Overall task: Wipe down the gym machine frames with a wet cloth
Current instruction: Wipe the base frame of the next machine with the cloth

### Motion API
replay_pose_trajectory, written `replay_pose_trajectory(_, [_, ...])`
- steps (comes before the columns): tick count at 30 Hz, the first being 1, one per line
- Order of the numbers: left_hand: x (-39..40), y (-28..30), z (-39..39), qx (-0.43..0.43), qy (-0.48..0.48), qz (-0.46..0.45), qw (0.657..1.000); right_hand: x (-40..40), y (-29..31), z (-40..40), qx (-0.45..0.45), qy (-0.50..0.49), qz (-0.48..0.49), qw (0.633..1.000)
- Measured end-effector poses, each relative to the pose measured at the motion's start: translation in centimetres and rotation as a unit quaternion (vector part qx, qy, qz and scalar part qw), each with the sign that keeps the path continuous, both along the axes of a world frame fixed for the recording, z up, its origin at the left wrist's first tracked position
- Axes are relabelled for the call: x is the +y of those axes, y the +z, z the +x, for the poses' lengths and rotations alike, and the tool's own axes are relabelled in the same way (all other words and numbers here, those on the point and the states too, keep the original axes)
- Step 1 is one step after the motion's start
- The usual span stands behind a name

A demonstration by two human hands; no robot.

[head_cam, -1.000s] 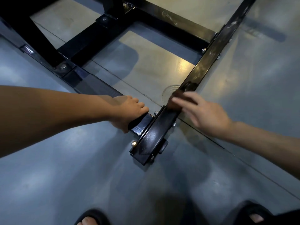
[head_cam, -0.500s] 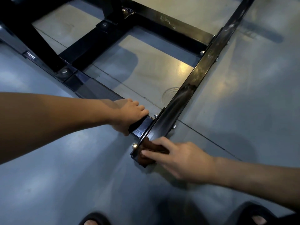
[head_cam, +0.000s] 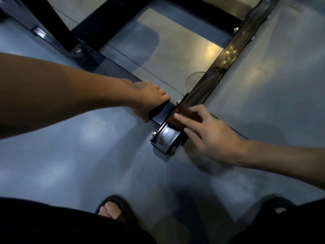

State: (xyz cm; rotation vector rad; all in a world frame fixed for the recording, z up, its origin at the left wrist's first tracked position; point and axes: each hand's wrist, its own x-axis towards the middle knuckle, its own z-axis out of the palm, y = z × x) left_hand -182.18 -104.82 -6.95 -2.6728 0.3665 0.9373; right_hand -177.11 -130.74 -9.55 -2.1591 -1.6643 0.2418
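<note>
Here, low on the gym floor (head_cam: 88, 155), a person crouches over the black steel frame (head_cam: 216, 74) of a machine, both sandalled feet showing at the bottom edge of the head view. A small brown cloth (head_cam: 182, 115) lies draped over the frame's long rail, just above the bolted foot plate (head_cam: 166, 138) at the near corner. The right hand (head_cam: 216, 136) presses it down with nearly straight fingers (head_cam: 186, 118) laid across its top; the thumb side is hidden, so whether it also pinches the cloth cannot be told. The left hand (head_cam: 149, 103) grips the side rail (head_cam: 158, 110) that meets the corner, fingers curled over its edge, apparently as a brace.

The cloth looks soft and limp, likely light and clingy if wet, and best held flat under the palm or bunched at one edge so that it follows the metal. The frame looks rigid, heavy and fixed in place; its glossy paint is probably slippery where damp. Bolt heads (head_cam: 154, 132) at the corner could snag the fabric.
</note>
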Motion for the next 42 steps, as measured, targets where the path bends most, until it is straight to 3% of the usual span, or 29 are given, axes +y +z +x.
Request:
replay_pose_trajectory(4, [0.1,-0.3,0.0,-0.008,0.008,-0.005,1.000,-0.7,0.4,-3.0,-0.027,0.146,-0.065,0.987])
replay_pose_trajectory(9, [0.2,-0.5,0.0,-0.007,0.003,0.002,1.000,-1.0,-0.3,1.9,-0.063,0.234,-0.030,0.970])
replay_pose_trajectory(14, [0.1,-0.3,0.1,0.002,0.006,0.004,1.000,-1.2,0.1,5.1,-0.097,0.090,-0.009,0.991])
replay_pose_trajectory(21, [0.1,-0.2,-0.1,-0.007,0.001,-0.004,1.000,1.1,0.7,-4.7,-0.066,0.115,-0.049,0.990])
replay_pose_trajectory(25, [0.0,-0.3,0.0,-0.013,-0.003,-0.001,1.000,1.6,1.1,-4.0,-0.085,0.139,-0.096,0.982])
replay_pose_trajectory(29, [0.0,-0.6,0.1,-0.006,0.001,0.004,1.000,1.3,1.0,2.6,-0.088,0.017,-0.055,0.994])
replay_pose_trajectory(33, [0.2,-0.7,0.1,-0.008,-0.006,0.007,1.000,1.4,0.7,8.7,-0.104,-0.137,-0.051,0.984])
replay_pose_trajectory(35, [0.2,-0.9,0.0,-0.013,-0.010,0.008,1.000,1.9,0.7,8.4,-0.088,-0.154,-0.059,0.982])
replay_pose_trajectory(38, [0.1,-1.4,0.0,-0.028,-0.004,0.014,1.000,1.7,0.9,4.6,-0.043,-0.069,-0.054,0.995])
replay_pose_trajectory(42, [0.1,-1.4,0.1,-0.029,-0.001,0.005,1.000,1.0,1.3,1.3,-0.063,0.094,-0.062,0.992])
